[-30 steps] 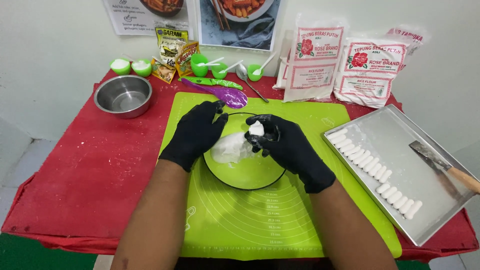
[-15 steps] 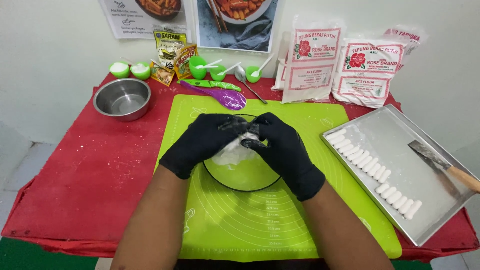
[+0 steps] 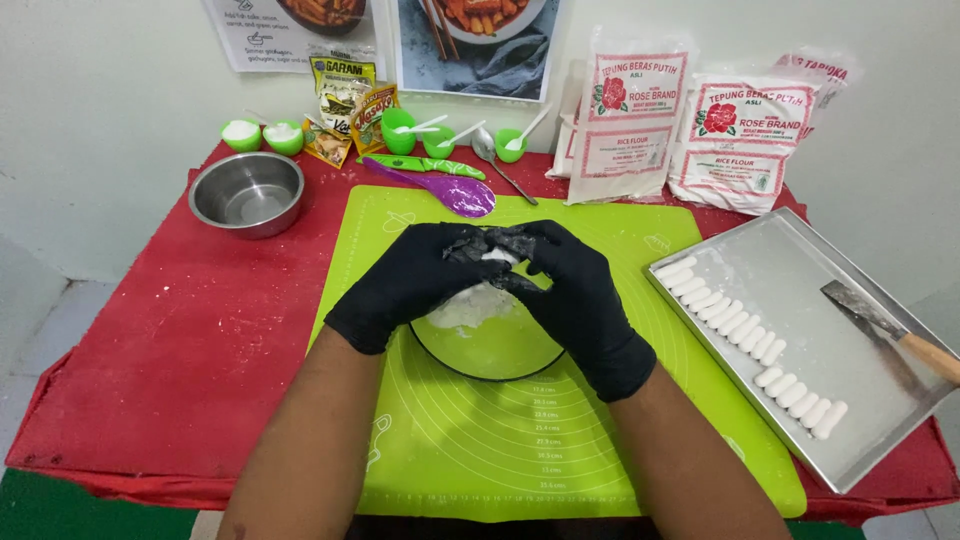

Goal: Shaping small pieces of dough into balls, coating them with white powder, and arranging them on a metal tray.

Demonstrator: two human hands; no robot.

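White dough (image 3: 497, 258) mostly hidden between gloved hands (image 3: 497, 285).

A single head-worn camera looks steeply down and forward, close over the hands (image 3: 500, 285) and red-covered surface (image 3: 180, 340), toward the wall.

A steel bowl (image 3: 246, 193), purple spatula (image 3: 447, 188) and two flour bags (image 3: 627, 115) stand behind.

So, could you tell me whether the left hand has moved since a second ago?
Yes. The left hand has shifted right, towards the right hand, and now meets it over the green bowl, the dough between them.
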